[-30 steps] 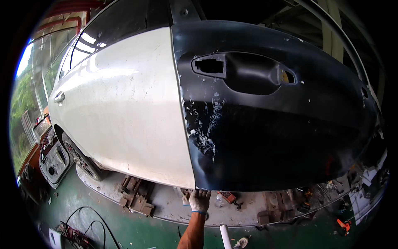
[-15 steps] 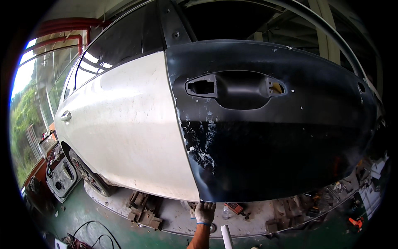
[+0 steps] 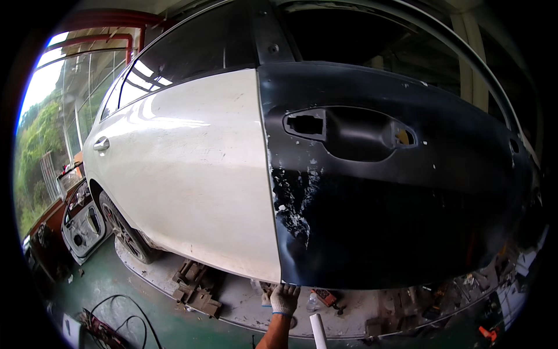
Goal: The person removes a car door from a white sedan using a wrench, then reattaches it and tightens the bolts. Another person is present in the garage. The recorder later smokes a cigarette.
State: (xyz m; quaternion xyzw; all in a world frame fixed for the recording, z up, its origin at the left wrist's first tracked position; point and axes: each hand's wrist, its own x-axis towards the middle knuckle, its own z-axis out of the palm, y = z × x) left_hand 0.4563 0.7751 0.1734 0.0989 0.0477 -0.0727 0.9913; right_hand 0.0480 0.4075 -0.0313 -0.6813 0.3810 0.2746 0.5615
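My left hand [image 3: 283,301], in a pale knitted glove with a blue cuff edge, reaches up to the lower edge of the dark front door [image 3: 360,232]. Its fingers are stretched out, with the tips touching the edge close to the seam with the white rear door [image 3: 197,174]. The dark door has scraped, flaking patches along this seam and a bare handle recess [image 3: 360,134] with open holes. Next to my forearm a white tube [image 3: 318,331] rises from the bottom of the picture; its lower end is out of sight. My right hand does not show.
Under the car lies a pale platform with metal clamps [image 3: 195,291], a red tool [image 3: 323,297] and loose hardware. A removed door panel [image 3: 84,232] leans at the left. Black cable [image 3: 125,317] loops over the green floor. An orange tool [image 3: 487,333] lies at the lower right.
The view has shifted, so the handle recess and door seam appear farther right and slightly lower. My left hand stays at the dark door's lower edge.
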